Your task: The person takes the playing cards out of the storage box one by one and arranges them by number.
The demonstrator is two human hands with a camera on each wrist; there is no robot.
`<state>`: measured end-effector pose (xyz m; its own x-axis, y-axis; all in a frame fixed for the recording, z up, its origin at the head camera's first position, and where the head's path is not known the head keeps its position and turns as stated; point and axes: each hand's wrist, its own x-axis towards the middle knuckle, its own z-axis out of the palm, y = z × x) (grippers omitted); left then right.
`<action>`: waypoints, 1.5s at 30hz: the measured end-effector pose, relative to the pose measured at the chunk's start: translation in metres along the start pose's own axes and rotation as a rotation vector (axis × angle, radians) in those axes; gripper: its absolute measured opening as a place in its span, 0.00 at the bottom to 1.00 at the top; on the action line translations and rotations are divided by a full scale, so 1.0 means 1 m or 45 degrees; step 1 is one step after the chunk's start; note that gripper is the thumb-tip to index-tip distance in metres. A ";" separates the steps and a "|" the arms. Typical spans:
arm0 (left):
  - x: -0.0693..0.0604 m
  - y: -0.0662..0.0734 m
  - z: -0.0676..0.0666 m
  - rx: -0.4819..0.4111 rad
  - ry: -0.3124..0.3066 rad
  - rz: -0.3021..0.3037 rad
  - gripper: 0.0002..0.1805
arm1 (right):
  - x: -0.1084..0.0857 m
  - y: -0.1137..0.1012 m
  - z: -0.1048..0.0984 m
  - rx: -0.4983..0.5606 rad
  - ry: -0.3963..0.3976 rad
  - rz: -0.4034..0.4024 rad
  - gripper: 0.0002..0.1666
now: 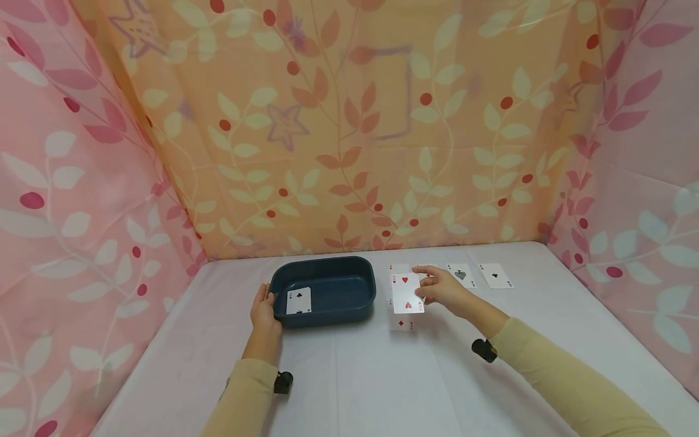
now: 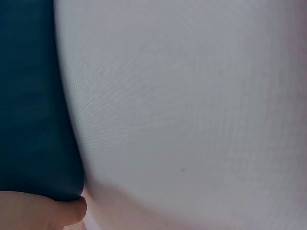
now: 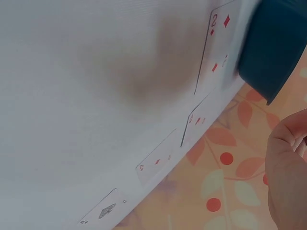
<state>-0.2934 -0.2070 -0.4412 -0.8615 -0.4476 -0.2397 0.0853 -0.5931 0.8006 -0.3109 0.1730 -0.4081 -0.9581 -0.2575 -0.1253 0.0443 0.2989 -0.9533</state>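
My right hand (image 1: 445, 292) pinches a two of hearts card (image 1: 406, 292) by its right edge, face up above the table. Partly under it lies a two of diamonds (image 1: 402, 323), seen more fully in the right wrist view (image 3: 218, 48). The held card is out of sight there, though the hand (image 3: 288, 163) shows at the right edge. My left hand (image 1: 266, 312) grips the left end of a dark blue rectangular tub (image 1: 322, 318); its wall (image 2: 33, 96) and one digit appear in the left wrist view. A two of clubs (image 1: 299, 298) lies inside the tub.
Along the table's back lie an ace of spades (image 1: 461, 275), an ace of clubs (image 1: 495, 276) and a red-marked card (image 1: 397, 267). Another there is mostly hidden by my right hand. Patterned cloth walls (image 1: 349, 121) enclose the white table (image 1: 349, 388).
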 end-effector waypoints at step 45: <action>-0.001 -0.003 0.000 0.052 0.030 0.014 0.28 | -0.032 0.040 -0.035 -0.047 0.054 0.101 0.35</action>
<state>-0.2934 -0.2048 -0.4434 -0.8484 -0.4701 -0.2434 0.0740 -0.5606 0.8248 -0.2884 0.2253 -0.4325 -0.9633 -0.1925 -0.1872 0.1106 0.3509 -0.9299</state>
